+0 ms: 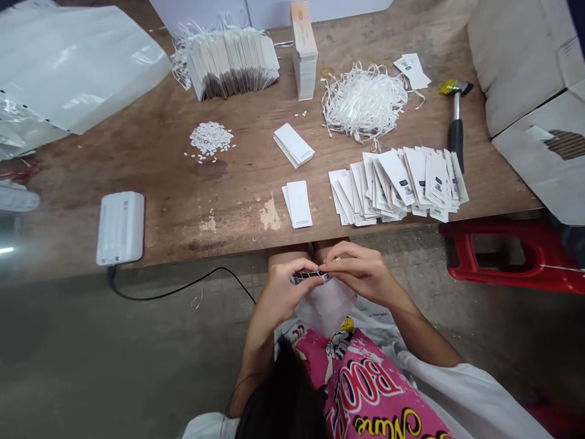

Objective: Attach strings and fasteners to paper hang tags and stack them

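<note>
Bundle w/ dark marks is over the lap, just off desk's near edge, pinched btwn thumb & fingers of L hand. R hand has fingers bunched at bundle's R end; can't tell if they grip it. White sheet lies below. On desk: tags near R, hammer beside, string pile far R.

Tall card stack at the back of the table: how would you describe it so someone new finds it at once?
On the wooden table, look to the far side, between the packed row of tags and the tangled heap of white strings. The tall, narrow stack there has an orange top face, unlike either pale neighbour.
</note>
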The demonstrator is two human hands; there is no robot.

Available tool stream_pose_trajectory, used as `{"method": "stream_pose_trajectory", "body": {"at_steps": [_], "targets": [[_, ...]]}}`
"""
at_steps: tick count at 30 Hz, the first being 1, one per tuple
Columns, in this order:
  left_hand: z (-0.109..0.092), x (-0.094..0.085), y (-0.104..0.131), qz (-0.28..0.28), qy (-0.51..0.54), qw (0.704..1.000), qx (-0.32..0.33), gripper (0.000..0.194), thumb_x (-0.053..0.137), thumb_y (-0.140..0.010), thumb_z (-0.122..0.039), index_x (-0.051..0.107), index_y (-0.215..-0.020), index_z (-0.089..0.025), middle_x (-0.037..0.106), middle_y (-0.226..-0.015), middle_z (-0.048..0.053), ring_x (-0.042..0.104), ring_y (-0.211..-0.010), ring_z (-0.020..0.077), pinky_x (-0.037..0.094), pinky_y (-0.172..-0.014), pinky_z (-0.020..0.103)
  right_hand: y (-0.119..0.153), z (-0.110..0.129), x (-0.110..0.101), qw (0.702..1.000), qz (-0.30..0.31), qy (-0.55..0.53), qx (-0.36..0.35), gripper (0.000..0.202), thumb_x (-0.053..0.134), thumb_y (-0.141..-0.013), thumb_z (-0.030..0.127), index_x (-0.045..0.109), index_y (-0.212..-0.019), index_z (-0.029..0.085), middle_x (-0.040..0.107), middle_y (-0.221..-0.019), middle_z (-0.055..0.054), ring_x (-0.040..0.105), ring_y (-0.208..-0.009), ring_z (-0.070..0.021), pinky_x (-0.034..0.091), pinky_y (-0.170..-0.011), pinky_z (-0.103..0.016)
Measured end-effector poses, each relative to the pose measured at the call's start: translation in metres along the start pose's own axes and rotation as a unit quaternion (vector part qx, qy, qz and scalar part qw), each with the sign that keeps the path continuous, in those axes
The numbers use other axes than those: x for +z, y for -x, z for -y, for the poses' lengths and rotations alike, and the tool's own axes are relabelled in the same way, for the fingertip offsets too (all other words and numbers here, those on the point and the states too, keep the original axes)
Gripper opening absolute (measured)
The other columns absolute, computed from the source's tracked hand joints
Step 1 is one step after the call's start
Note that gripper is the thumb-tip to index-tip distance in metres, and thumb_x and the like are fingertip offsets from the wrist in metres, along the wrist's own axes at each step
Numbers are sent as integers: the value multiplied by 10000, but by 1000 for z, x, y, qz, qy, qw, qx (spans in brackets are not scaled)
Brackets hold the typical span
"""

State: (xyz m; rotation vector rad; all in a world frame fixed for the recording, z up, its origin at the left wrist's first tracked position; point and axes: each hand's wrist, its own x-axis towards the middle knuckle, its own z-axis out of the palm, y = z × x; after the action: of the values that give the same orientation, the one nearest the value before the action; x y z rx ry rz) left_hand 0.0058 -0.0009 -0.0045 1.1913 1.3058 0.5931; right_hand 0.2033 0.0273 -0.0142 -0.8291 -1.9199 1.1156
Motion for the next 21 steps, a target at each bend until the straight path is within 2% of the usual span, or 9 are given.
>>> {"method": "stream_pose_trajectory", "body": {"at_steps": [3, 6, 9, 13, 15, 18, 21], "targets": [[10, -7, 0, 74, 78, 994, -3, 197, 701, -790, -331, 719, -889, -161, 730, -885, 43, 631, -826, 165, 445, -736, 250, -1, -3, 0, 997, 2, 32, -72, 204, 649, -833, 100, 731, -993, 197, 668, -937, -87, 608, -905, -171, 510, -794, -338], [13, -12, -1, 116, 115, 987, -16, 249, 650, -831, -385, 705, -882, -148, 713, -880, 59, 614, -813, 157, 438, -726, 254, -4, -3, -1, 996, 28, 16, -82, 197, 631, -850, 109, 716, -1007, 192, 657, -877, -67, 592, -833, -150, 501, -746, -313], [10, -13, -2, 122, 146, 981, -37, 300, 676, -801, -438, 648, -843, -142, 671, -793, 39, 588, -758, 138, 424, -700, 247, -10, -2, -3, 994, 88, 2, -59, 199, 588, -889, 137, 707, -1036, 197, 649, -864, -58, 587, -801, -130, 493, -709, -276], [8, -12, -4, 134, 235, 960, -73, 459, 723, -767, -420, 456, -1070, -202, 627, -741, -18, 573, -693, 109, 401, -650, 222, -18, -4, -5, 985, 168, -12, -46, 191, 568, -909, 165, 697, -1047, 191, 662, -859, -54, 602, -813, -132, 499, -739, -288], [10, -12, -6, 126, 248, 957, -79, 479, 710, -782, -410, 395, -1089, -219, 620, -745, -28, 560, -680, 97, 385, -636, 211, -20, -7, -6, 987, 155, -10, -42, 156, 580, -900, 161, 703, -992, 189, 660, -877, -59, 608, -840, -141, 504, -760, -305], [15, -15, -8, 105, 248, 961, -70, 448, 685, -798, -412, 389, -1076, -221, 601, -734, -39, 533, -653, 88, 368, -621, 204, -24, -11, -7, 991, 116, -10, -58, 109, 606, -876, 138, 699, -875, 195, 649, -976, -78, 603, -949, -167, 505, -816, -347], [16, -19, -9, 81, 228, 969, -58, 401, 631, -836, -372, 388, -1119, -223, 603, -749, -35, 539, -652, 95, 381, -621, 210, -31, -8, -12, 989, 132, -23, -64, 92, 616, -861, 110, 662, -873, 189, 646, -996, -79, 596, -985, -180, 502, -849, -373]]}}
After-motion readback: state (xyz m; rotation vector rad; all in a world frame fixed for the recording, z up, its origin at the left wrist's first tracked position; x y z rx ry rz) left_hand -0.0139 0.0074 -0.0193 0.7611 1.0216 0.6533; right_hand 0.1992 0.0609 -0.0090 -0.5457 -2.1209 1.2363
